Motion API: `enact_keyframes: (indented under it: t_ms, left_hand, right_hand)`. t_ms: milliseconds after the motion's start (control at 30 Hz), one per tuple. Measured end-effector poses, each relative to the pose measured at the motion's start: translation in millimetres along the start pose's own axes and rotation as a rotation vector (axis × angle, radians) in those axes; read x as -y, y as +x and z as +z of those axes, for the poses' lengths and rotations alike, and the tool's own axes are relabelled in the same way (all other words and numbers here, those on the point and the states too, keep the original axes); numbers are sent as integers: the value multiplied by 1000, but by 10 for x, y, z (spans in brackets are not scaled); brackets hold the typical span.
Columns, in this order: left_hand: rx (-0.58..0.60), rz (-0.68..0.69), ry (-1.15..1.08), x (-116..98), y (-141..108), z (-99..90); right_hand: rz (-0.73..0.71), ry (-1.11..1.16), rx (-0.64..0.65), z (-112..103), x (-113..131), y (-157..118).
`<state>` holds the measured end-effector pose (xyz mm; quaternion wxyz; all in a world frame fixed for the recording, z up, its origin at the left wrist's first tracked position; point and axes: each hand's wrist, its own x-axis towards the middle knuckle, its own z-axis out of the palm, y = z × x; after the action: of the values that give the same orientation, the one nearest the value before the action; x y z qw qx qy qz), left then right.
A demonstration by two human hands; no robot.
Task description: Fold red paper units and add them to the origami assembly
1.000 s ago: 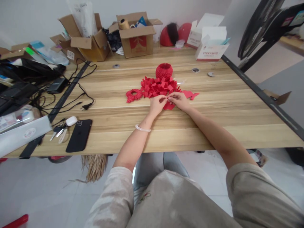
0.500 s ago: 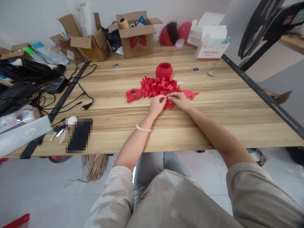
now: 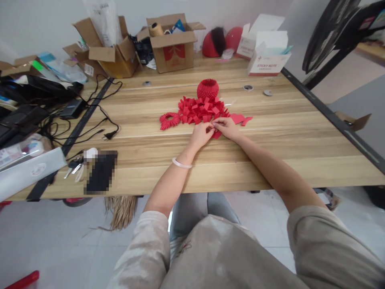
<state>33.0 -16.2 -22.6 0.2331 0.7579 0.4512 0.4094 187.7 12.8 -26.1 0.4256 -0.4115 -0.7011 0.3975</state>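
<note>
My left hand (image 3: 202, 134) and my right hand (image 3: 226, 127) meet fingertip to fingertip, both closed in a pinch. Between them is a small piece of red paper, mostly covered by the fingers. Beneath the hands lie flat red paper pieces (image 3: 216, 135), partly hidden. Just beyond is a heap of small folded red paper pieces (image 3: 203, 109). A round, hollow red paper vase-like form (image 3: 207, 89) stands behind the heap. To its left lies a red ring of folded paper (image 3: 169, 120). More loose red paper (image 3: 238, 118) lies right of my right hand.
Open cardboard boxes (image 3: 173, 52) and sticky note boxes (image 3: 268, 62) line the back of the wooden table (image 3: 144, 140). Black cables with a plug (image 3: 111, 135), keys (image 3: 73, 167) and a blurred dark rectangle (image 3: 100, 172) are on the left. A black fan (image 3: 319, 36) stands at the right.
My left hand has shifted slightly right and down, and its fingers now overlap more closely with those of my right hand. The paper heap, ring and vase-like form have stayed put.
</note>
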Motion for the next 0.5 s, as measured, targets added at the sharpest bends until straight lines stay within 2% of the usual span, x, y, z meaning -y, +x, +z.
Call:
enact_keyframes:
  t_ms: [500]
  left_hand:
    - [27,-1,-3,-25,-7,-12]
  right_hand:
    - [30,20,20,-12,29,2]
